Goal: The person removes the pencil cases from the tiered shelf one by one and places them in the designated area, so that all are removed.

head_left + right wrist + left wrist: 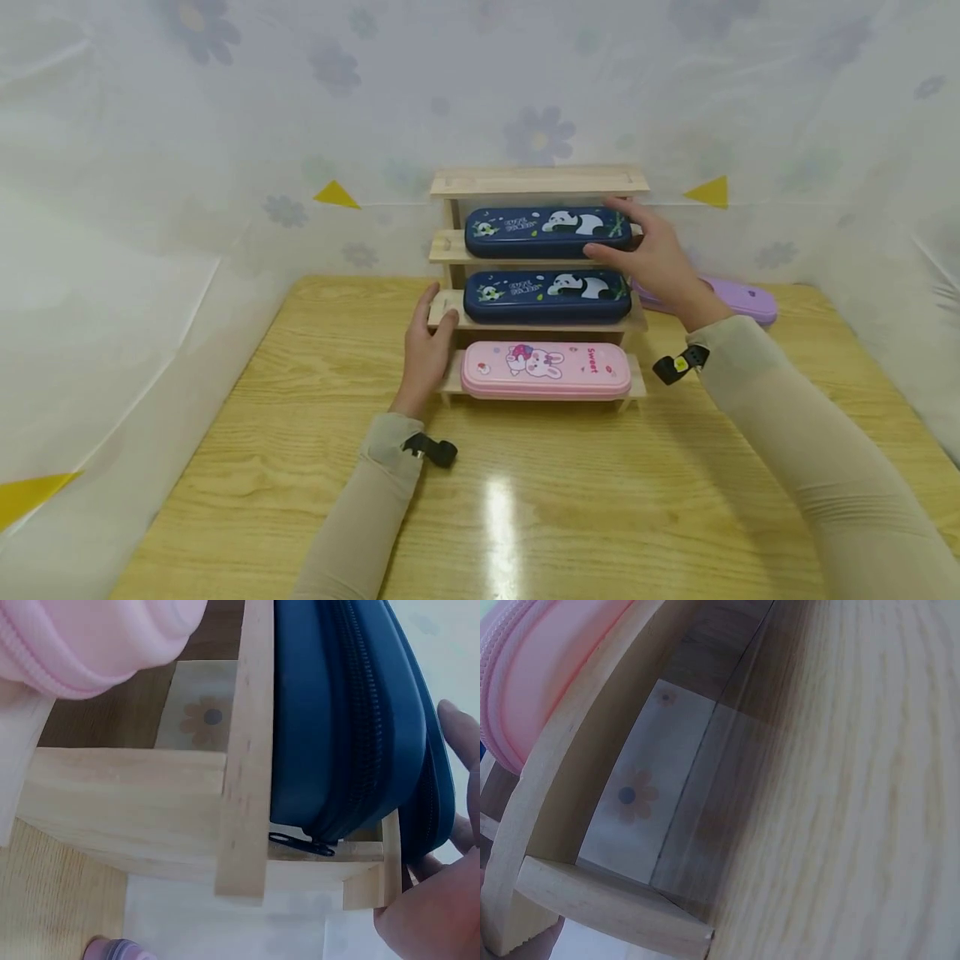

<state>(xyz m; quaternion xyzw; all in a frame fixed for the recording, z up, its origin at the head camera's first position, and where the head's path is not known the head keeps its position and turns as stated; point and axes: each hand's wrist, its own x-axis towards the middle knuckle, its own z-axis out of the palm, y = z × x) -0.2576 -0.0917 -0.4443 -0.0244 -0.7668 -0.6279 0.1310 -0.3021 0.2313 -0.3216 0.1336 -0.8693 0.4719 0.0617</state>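
A stepped wooden rack [540,180] stands on the table with pencil cases on its tiers. My right hand [660,254] grips the right end of the upper navy panda pencil case [540,233], thumb at its front and fingers behind. Below it lies another navy panda pencil case [540,297], its zip facing the right wrist view. A pink rabbit pencil case [546,370] rests on the lowest tier. My left hand [427,350] holds the left end of the rack's tier beside the lower navy case, thumb in front; its other fingers are mostly hidden.
A purple pencil case [738,300] lies on the wooden table [315,467] right of the rack, partly behind my right hand. Pale flowered sheeting [480,100] hangs behind and at both sides, with yellow triangles [708,192] on it. The rack's top tier carries no case.
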